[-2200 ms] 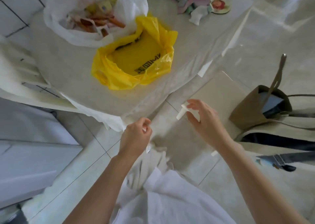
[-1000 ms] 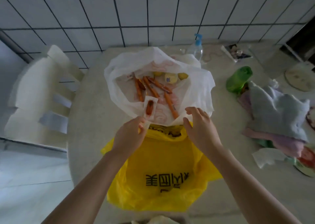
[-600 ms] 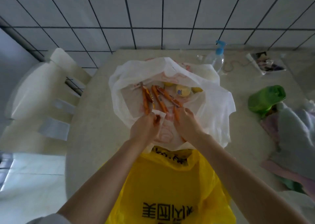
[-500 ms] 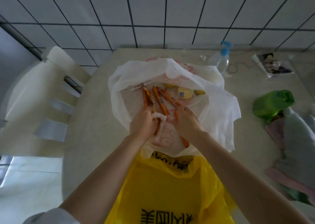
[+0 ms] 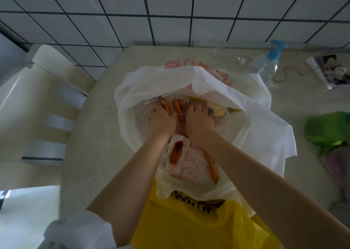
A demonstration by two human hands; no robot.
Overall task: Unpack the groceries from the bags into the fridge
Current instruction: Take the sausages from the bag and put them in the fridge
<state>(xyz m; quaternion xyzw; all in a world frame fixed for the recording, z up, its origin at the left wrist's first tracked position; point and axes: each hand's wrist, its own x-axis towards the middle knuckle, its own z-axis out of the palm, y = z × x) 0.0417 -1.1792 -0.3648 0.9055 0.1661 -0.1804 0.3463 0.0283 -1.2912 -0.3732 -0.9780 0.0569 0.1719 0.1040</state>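
Both hands [image 5: 180, 121] inside bag [image 5: 265, 135]

Two bare forearms lead to the left hand [image 5: 162, 120] and the right hand [image 5: 198, 123]; both are uncovered, with no gloves, rings or watch showing. On the left arm a white sleeve [image 5: 79, 229] is bunched in soft folds around the elbow. The right arm is bare as far as the picture's edge.
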